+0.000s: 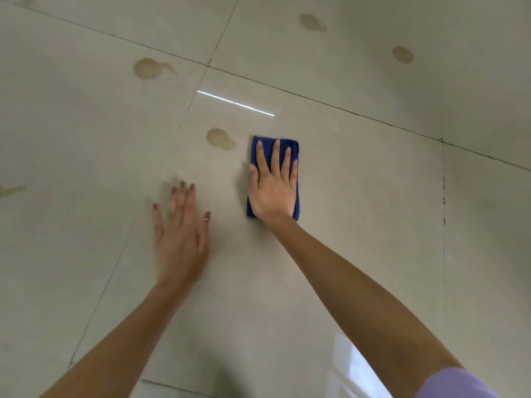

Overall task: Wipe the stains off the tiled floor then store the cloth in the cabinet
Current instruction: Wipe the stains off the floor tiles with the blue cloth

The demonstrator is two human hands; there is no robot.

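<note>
A folded blue cloth (288, 145) lies flat on the beige tiled floor (359, 211). My right hand (273, 188) presses down on it, palm flat and fingers spread. My left hand (181, 231) is blurred, open and flat just above or on the floor to the cloth's left, holding nothing. A brown stain (219, 138) sits just left of the cloth's far end. Other brown stains lie farther off: one stain (148, 68) at the upper left, two stains (311, 22) (402, 54) at the upper right, and a smear (11, 190) at the left edge. No cabinet is in view.
Dark grout lines cross the floor, one joint (443, 179) running down the right side. A bright light streak (235, 103) reflects on the tile beyond the cloth. My lilac sleeve (459, 383) shows at the bottom right.
</note>
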